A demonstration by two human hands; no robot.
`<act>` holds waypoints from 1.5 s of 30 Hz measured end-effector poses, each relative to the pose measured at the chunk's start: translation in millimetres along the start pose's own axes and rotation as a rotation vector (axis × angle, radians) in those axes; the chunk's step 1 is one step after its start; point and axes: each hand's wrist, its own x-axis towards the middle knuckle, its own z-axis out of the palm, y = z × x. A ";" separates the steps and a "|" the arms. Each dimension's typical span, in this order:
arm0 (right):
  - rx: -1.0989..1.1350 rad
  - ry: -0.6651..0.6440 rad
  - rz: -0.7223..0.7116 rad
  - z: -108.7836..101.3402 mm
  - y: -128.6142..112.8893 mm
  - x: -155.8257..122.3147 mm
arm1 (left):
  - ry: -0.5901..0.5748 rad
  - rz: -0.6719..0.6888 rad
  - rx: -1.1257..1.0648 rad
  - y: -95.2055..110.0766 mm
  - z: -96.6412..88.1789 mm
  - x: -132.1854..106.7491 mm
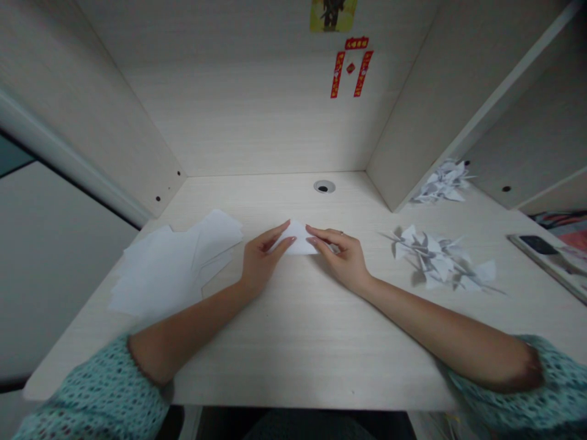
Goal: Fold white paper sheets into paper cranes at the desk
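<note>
A small folded sheet of white paper [299, 239] is held just above the middle of the desk, its upper edge coming to a point. Its left side is pinched between the thumb and fingers of my left hand [262, 256]. On the other side, my right hand [343, 256], with a ring on one finger, pinches the right edge the same way. Left of my left hand lies a spread of loose white paper sheets [160, 269]. To the right of my right hand, several folded paper cranes [435, 256] lie in a loose heap.
Another heap of folded paper [444, 181] lies farther back, beside the upright divider [413, 122]. A phone [540, 244] rests on a flat, thin item at the far right. A round cable hole [324, 187] is set near the back panel, which carries red stickers [351, 68].
</note>
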 end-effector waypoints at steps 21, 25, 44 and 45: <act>-0.066 -0.028 -0.103 -1.6 0.3 -2.0 | 0.035 0.049 0.087 0.3 1.6 -1.7; -0.079 -0.019 -0.109 -1.6 0.6 -2.0 | 0.069 0.051 0.124 2.7 1.9 -3.1; -0.092 -0.048 -0.099 -1.4 4.7 -2.5 | 0.056 0.055 0.272 5.4 -3.0 -1.2; -0.092 -0.050 -0.096 -1.4 4.6 -2.4 | 0.050 0.053 0.285 6.5 -3.4 -0.8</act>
